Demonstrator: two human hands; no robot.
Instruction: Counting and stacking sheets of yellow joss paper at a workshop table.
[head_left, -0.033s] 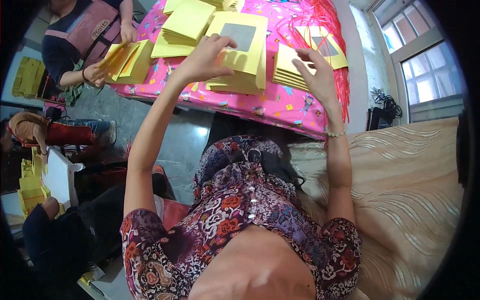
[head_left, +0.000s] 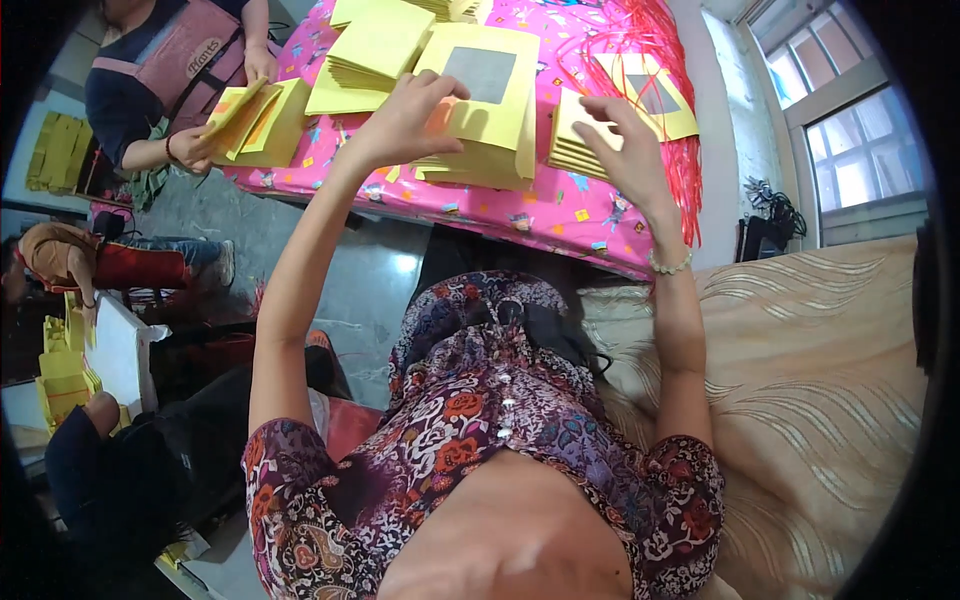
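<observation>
**Asker:** What are the two hands doing?

**Describer:** Both bare hands reach up from the bottom of the frame over a worktop (head_left: 550, 210) with a pink patterned cover. The left hand (head_left: 400, 125), near top centre, has thumb and fingers spread wide at the left edge of a large yellow paper bag (head_left: 490, 125) with a grey panel. I cannot tell whether it touches the paper.

**Asker:** And the right?

**Describer:** The right hand (head_left: 638, 155), upper right of centre, is also wide, its fingers curved over a small stack of folded yellow paper (head_left: 565, 125). Contact is unclear there too, and neither hand is seen gripping anything.

**Asker:** How far along does the work look?

**Describer:** Partway, I would judge. A neat pile of yellow folded pieces (head_left: 380, 45) already sits at upper centre, left of the large bag. The bag itself lies flat on more yellow paper, apparently yet to be dealt with. Red cords (head_left: 690, 160) hang loose down the worktop's right side; whether any are fastened to a bag, I cannot tell.

**Asker:** Anyone else?

**Describer:** At upper left, a co-worker (head_left: 170, 55) in a pink apron handles another yellow bag (head_left: 285, 120), so more seems left to do.
</observation>
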